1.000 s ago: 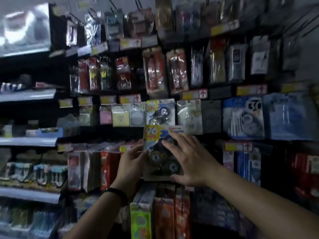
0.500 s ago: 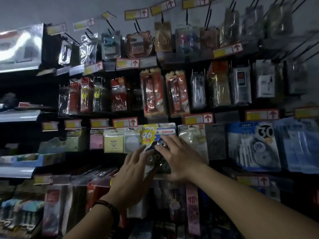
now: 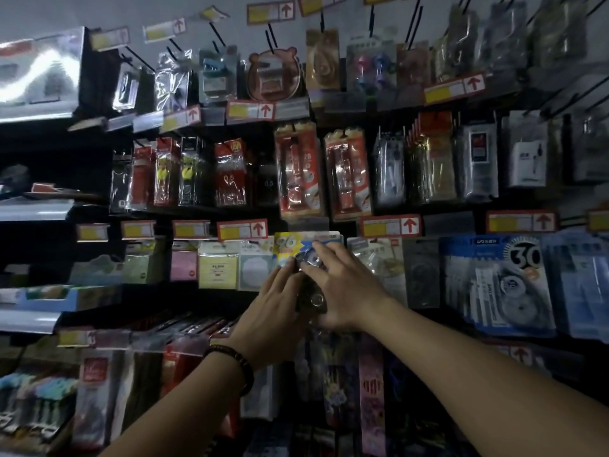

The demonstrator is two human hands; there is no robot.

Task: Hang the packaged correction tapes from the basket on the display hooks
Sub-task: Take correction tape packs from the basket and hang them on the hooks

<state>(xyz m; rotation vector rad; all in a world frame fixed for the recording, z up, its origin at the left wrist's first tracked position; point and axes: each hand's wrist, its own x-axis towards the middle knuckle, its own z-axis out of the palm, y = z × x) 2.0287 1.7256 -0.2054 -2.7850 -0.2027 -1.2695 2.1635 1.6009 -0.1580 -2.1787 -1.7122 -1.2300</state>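
Dim light fills a shop aisle: a grey wall (image 3: 99,11) spans the top of the frame, black hooks (image 3: 416,21) jut from it, pale shelves (image 3: 33,211) line the left edge, and yellow price tags (image 3: 390,225) mark each row.
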